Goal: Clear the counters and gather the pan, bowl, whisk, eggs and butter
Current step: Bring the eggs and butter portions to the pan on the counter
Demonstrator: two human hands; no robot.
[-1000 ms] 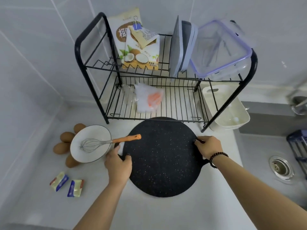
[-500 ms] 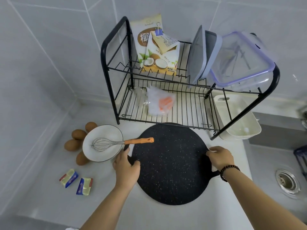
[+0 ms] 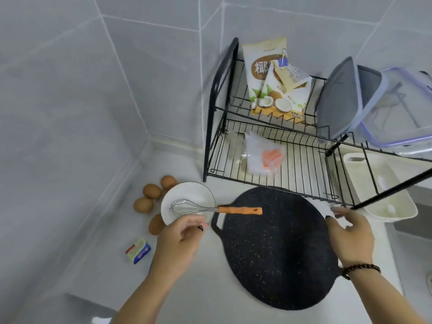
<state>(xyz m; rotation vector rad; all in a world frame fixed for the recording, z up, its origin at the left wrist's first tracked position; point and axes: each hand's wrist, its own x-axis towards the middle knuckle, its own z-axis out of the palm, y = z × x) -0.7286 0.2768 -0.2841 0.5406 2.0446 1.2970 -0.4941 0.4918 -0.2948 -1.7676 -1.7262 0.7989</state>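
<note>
A flat black speckled pan (image 3: 275, 249) lies on the white counter (image 3: 205, 284) in front of the rack. To its left stands a white bowl (image 3: 196, 195) with a whisk (image 3: 210, 208) in it; the whisk's orange handle reaches over the pan's left edge. Several brown eggs (image 3: 152, 191) lie around the bowl's left side. A wrapped butter piece (image 3: 138, 250) sits nearer me on the left; a second is mostly hidden by my left arm. My left hand (image 3: 180, 244) hovers beside the pan's left handle, holding nothing. My right hand (image 3: 350, 237) is lifted off the pan's right rim, fingers spread.
A black wire dish rack (image 3: 268, 160) stands behind the pan with coconut packets (image 3: 273, 78), grey lids, a clear container (image 3: 402, 108) and a plastic bag on it. A white tray (image 3: 385, 202) sits under its right end. Tiled walls close in the left corner.
Both hands have let go of the pan's edges and lifted slightly away. The view has swung left, so everything sits further right in frame.
</note>
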